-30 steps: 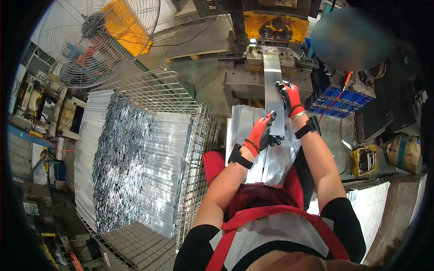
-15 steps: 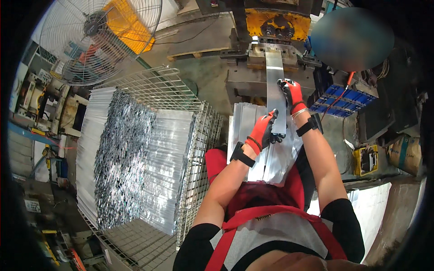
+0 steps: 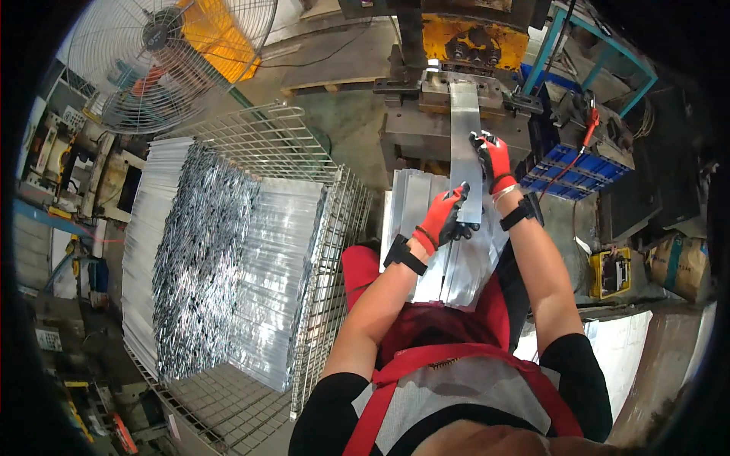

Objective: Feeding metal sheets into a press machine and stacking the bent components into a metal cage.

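A long flat metal strip (image 3: 465,144) reaches from my hands to the die (image 3: 435,97) of a press. My left hand (image 3: 445,215), in a red and black glove, is closed on the strip's near end, thumb on top and fingers beneath. Farther up, my right hand (image 3: 493,158), gloved alike, grips the strip's right edge. The strip's far end lies on the die under the yellow press head (image 3: 475,42). Below my hands, a stack of metal strips (image 3: 414,201) rests in front of my lap.
To the left, a wire cage (image 3: 334,228) holds a big pile of metal strips (image 3: 277,251). A large fan (image 3: 163,45) stands behind it. Right of the press are blue crates (image 3: 566,171), a teal frame (image 3: 601,34) and a yellow bin (image 3: 610,272).
The view has shifted slightly. Both hands keep their grip on the strip in nearly the same place. The blurred patch at the upper right is gone, showing the teal frame.
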The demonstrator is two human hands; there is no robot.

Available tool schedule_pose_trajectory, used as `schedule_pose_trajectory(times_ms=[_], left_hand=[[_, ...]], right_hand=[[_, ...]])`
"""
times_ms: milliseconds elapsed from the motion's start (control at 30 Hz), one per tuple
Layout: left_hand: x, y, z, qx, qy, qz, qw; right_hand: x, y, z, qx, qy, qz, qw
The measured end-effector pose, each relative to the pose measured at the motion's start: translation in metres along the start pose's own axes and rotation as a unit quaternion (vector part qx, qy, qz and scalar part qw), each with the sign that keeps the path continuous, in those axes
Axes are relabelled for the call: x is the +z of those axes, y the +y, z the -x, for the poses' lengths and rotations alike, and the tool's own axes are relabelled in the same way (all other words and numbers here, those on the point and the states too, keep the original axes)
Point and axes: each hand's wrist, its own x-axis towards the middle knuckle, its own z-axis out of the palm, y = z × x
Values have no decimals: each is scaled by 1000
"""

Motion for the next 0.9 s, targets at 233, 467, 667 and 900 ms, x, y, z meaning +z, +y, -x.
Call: schedule_pose_trajectory(times_ms=[233,467,667,900], left_hand=[[-12,28,61,31,93,-621,778],[14,65,95,171,88,-837,512],[-16,52,65,295,305,-588,689],[11,-4,35,-136,0,-18,991]], right_hand=[[-13,-86,82,-330,32,483,810],[-40,-105,107,-377,-257,605,652],[-42,-73,90,-169,-91,326,926],[-19,-36,25,-36,-37,83,995]])
